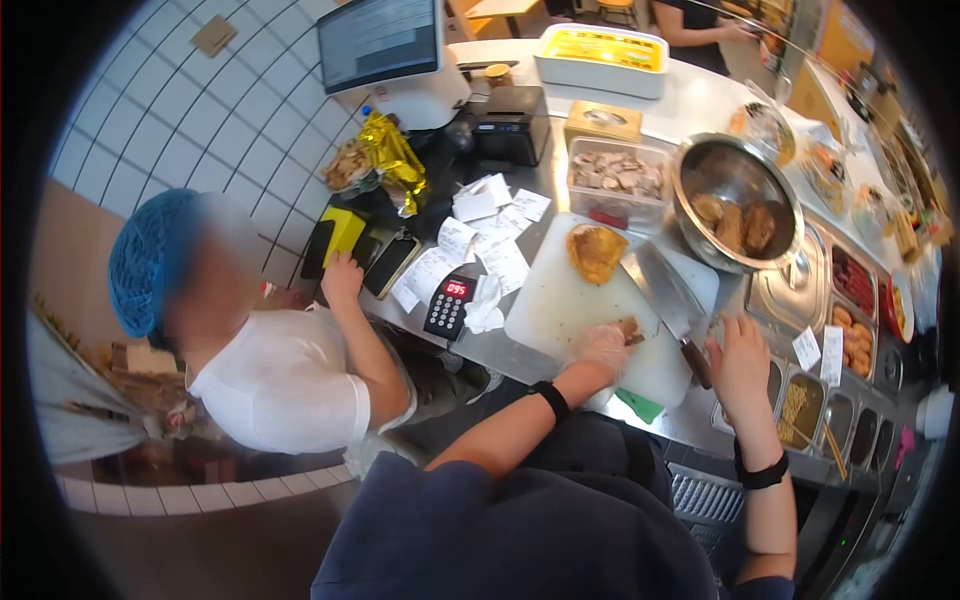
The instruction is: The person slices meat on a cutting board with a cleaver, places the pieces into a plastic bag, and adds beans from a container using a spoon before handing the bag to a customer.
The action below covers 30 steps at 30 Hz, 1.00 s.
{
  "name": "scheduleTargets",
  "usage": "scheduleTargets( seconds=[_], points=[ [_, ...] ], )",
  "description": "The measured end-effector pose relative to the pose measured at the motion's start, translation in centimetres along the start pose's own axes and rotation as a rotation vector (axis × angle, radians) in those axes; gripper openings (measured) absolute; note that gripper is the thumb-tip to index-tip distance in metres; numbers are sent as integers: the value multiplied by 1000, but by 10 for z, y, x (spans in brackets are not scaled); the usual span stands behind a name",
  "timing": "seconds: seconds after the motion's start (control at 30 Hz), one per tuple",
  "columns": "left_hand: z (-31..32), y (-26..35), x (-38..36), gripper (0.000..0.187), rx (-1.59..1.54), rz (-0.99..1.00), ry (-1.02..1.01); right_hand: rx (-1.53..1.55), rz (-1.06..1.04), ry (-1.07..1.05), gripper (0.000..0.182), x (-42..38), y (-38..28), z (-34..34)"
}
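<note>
A white board (570, 300) lies on the steel counter (520, 355) at centre frame. The left hand (600, 347), in a thin clear glove, presses down with curled fingers on a small brown piece (630, 330) at the board's lower edge; whether it pinches the piece or only pins it I cannot tell. The right hand (740, 360) lies just right of the board, fingers loosely spread, beside the dark handle of a cleaver (665, 295). It looks open and not gripping, though the contact with the handle is unclear.

The cleaver lies flat on the board, its long axis running from upper left to lower right, blade toward the middle of the frame, handle toward the right hand. That hand is the nearer one to it; the piece sits just left of the blade's lower end, under the left hand.

One flatbread (596, 250) lies at the board's upper part, apart from both hands. One steel bowl (735, 200), upper right, holds about three browned pieces. One tub (618, 178) of sliced meat stands above the board

At left, a person in a blue hairnet (150, 255) reaches toward a yellow device (342, 232)
</note>
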<state>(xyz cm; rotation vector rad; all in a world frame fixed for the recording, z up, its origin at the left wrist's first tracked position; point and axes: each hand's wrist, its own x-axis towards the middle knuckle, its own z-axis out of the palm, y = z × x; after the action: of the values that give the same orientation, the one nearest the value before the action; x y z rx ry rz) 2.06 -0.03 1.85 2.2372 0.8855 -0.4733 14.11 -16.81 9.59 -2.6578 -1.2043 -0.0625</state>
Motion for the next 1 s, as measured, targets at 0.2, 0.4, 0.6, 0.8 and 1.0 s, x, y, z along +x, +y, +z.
scheduleTargets(
  seconds=[0.2,0.4,0.6,0.8,1.0],
  points=[
    [9,-8,6,44,86,81,58,157,217,-166,39,-36,38,72],
    [10,-12,7,43,117,92,91,162,194,-131,39,-43,36,93],
    [-2,-11,-3,38,-49,105,106,153,197,-137,40,-36,31,96],
    [0,-18,-7,37,-36,148,177,186,63,43,34,-13,5,82],
    [-13,-19,-12,30,35,118,87,364,-98,37,30,24,-74,32]
  ],
)
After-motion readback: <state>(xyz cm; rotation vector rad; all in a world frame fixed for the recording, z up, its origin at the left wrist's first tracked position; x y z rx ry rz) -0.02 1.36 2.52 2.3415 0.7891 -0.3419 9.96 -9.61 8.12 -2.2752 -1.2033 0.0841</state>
